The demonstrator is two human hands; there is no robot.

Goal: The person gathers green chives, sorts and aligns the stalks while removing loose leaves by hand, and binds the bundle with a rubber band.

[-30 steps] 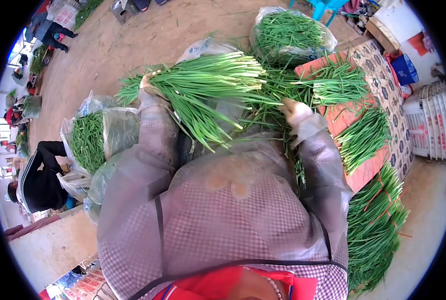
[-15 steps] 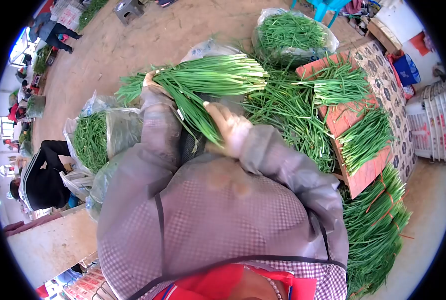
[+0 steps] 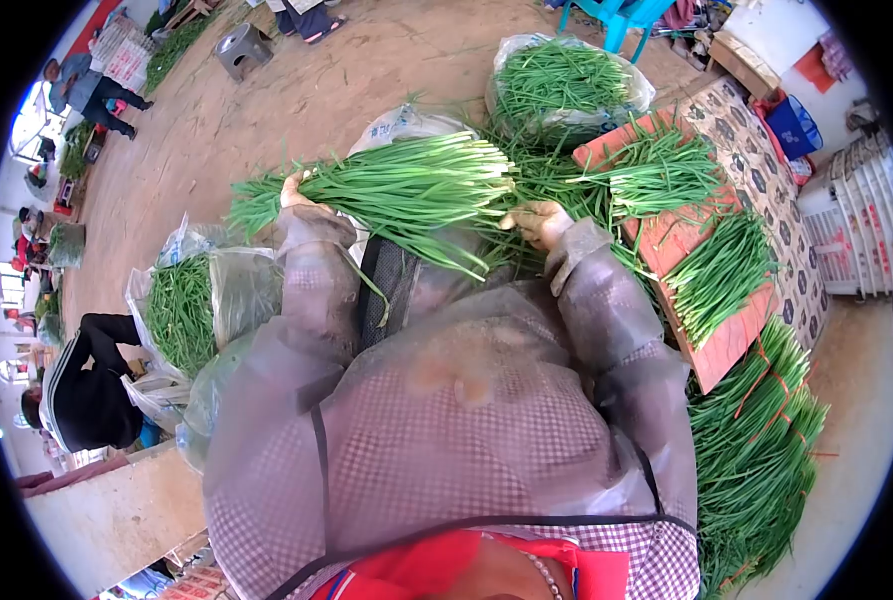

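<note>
Bunch of green stalks (image 3: 396, 185): raised in front of the person, above the lap, leafy tips to the person's left and pale bases to the right.
Left hand (image 3: 301, 192): its grip wraps round the bunch near the leafy tips; a firm, gentle hold seems best, since squeezing could bruise such thin leaves.
Right hand (image 3: 538, 222): just beside the bunch's lower edge, fingers drawn close together (whether a stalk lies between them, I cannot tell).
Pale bases (image 3: 488, 158): fairly even along the top, more ragged lower down; light fingertip touches from the side look wiser than a hard tug.
Drooping stalks (image 3: 446, 245): they sag from the bunch toward the lap; a level wrist should limit further slipping.
Loose stalks (image 3: 548, 175): heaped beyond the Right hand; they lie near enough to tangle, so a little clearance helps.
Red surface (image 3: 669, 240): to the person's right, bearing two laid-out bunches (image 3: 721, 280), their pale bases roughly aligned.
Tied stack (image 3: 766, 470): beside that, bound with red ties, well apart from both hands.
</note>
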